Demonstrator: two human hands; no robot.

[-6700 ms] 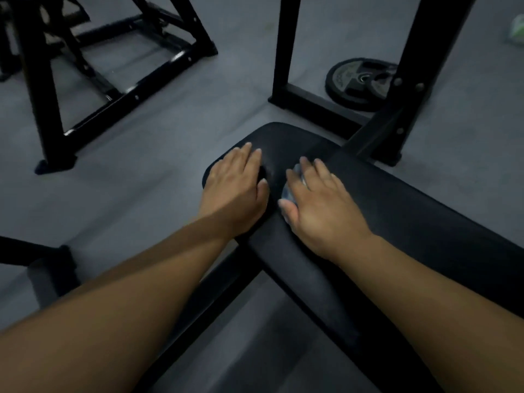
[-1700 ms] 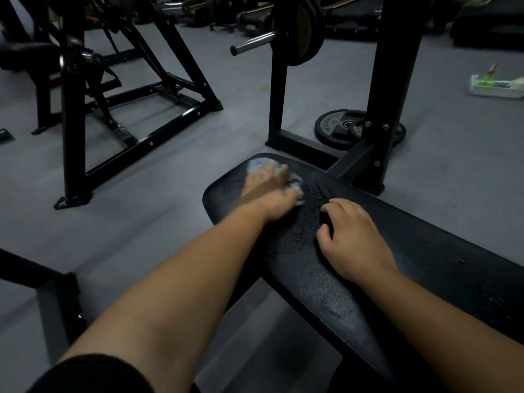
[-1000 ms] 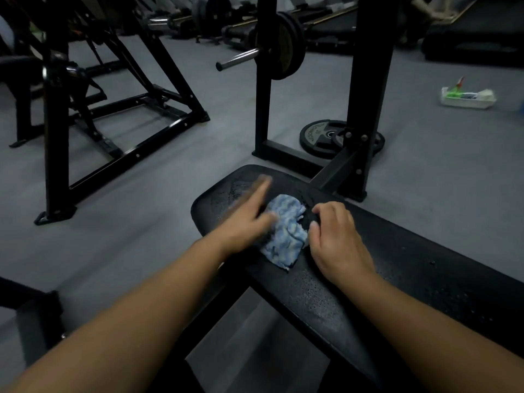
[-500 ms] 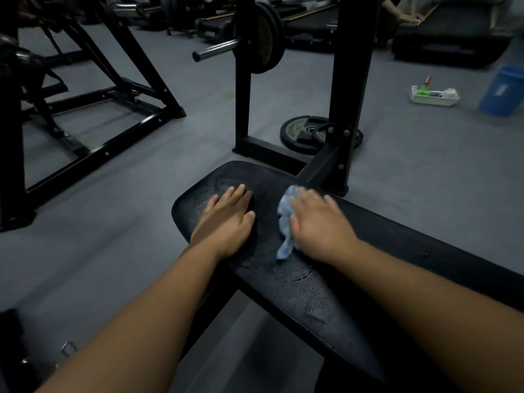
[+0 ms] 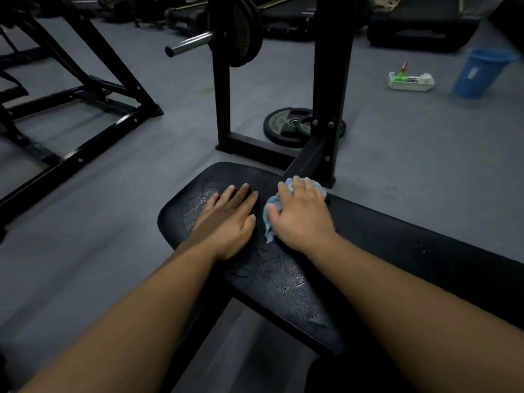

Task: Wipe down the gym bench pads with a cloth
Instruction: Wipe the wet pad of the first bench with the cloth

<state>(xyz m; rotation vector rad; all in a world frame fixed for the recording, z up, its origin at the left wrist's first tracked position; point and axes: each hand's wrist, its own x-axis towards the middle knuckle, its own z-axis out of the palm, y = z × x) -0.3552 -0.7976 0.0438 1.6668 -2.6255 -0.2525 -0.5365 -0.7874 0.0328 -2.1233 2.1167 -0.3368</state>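
Observation:
A black bench pad runs from the centre towards the lower right, its surface speckled with wet droplets. My left hand lies flat on the pad near its rounded far end, fingers straight. My right hand presses flat on a light blue cloth near the pad's far edge. The cloth shows at my fingertips and beside my thumb; the rest is hidden under my palm.
A black rack upright stands right behind the pad, with a loaded barbell above it. Weight plates lie on the grey floor. A white tray and blue bucket sit far right. Another black frame stands left.
The cloth passed from my left hand to my right about a second ago. Since then my right hand has slid it towards the pad's far edge; my left hand stays flat.

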